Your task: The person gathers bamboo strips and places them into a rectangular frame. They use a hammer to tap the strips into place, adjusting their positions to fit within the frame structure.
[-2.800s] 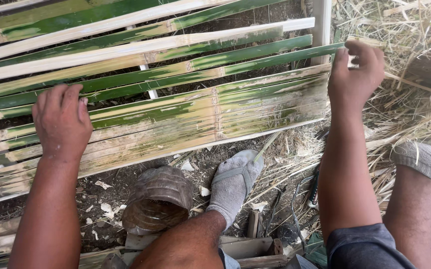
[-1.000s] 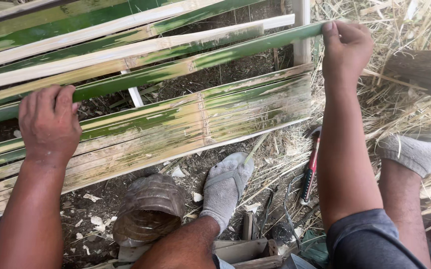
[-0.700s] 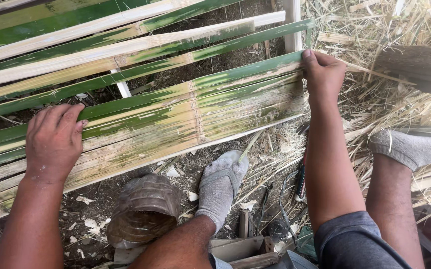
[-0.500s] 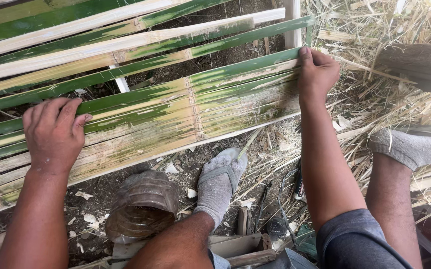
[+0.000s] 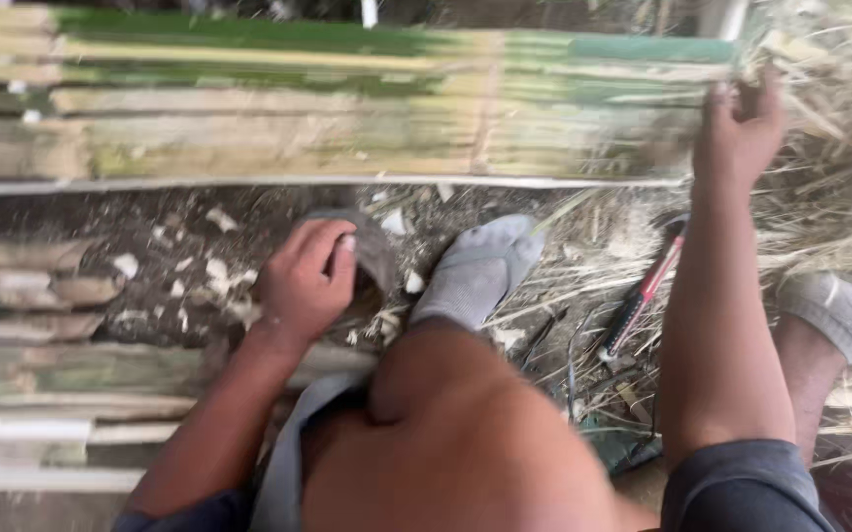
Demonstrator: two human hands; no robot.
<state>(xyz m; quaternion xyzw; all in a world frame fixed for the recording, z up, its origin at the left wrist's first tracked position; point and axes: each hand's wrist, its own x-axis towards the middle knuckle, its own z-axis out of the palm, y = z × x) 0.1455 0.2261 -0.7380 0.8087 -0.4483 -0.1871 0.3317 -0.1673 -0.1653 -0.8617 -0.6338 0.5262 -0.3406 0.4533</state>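
Note:
Flattened green and pale bamboo slats [image 5: 347,108] lie side by side across the top of the blurred view. My right hand [image 5: 738,128] grips their right end, fingers curled over the edge. My left hand [image 5: 305,279] is down near my knee, reaching into a short round bamboo section [image 5: 374,251] that stands on the dirt. Whether it holds anything there is hidden by the fingers. My grey-socked left foot [image 5: 480,271] rests just right of that section.
A red-handled tool [image 5: 643,296] lies on dry straw between my legs. More split bamboo strips [image 5: 41,394] are stacked at lower left. My other socked foot [image 5: 845,315] is at the right edge. Wood chips litter the dirt.
My left hand has left the slats and dropped to the round bamboo section by my knee. The view has swung down and left, and the slats now look level. My right hand stays on their end.

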